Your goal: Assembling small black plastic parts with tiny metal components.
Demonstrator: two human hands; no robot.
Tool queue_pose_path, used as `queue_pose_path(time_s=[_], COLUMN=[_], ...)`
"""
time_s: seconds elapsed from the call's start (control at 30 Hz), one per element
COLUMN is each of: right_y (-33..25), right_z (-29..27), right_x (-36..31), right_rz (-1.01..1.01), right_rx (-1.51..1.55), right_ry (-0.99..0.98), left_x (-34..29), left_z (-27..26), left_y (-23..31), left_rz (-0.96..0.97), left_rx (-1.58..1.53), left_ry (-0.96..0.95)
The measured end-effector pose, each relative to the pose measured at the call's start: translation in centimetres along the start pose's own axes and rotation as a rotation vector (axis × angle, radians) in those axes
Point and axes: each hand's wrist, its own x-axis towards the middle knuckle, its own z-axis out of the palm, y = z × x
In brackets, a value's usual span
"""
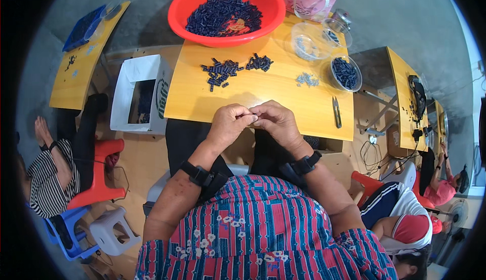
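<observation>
Both hands meet at the near edge of the wooden table (283, 90). Left hand (230, 123) and right hand (276, 120) have fingertips pinched together on one tiny part (253, 118), mostly hidden, looks pale.

Counts: 1 red basin (182, 7) full of small dark blue pieces, 2 loose dark piles (220, 71) (259, 62), 1 pale pile (307, 79), 3 clear tubs, 1 thread snips (336, 112), 1 white carton (121, 95).

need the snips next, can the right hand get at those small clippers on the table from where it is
Probably yes: the clippers lie alone on bare table just beside the right hand, nothing between, though its fingers pinch a small part with the left hand.
</observation>
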Motion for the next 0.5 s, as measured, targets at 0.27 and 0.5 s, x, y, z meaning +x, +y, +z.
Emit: queue_pose_path(time_s=[0.27,0.5], right_y=[-0.1,-1.1], right_z=[-1.7,-15.1], right_x=[0.7,4.5], right_rz=[-0.025,-0.110], right_rx=[-0.189,-0.591], right_ry=[0.038,0.574], left_x=[0.2,-0.3], left_z=[-0.5,-0.9], left_y=[-0.6,-1.1], left_rz=[0.189,0.207], left_rx=[0.155,0.165], left_ry=[0.054,0.062])
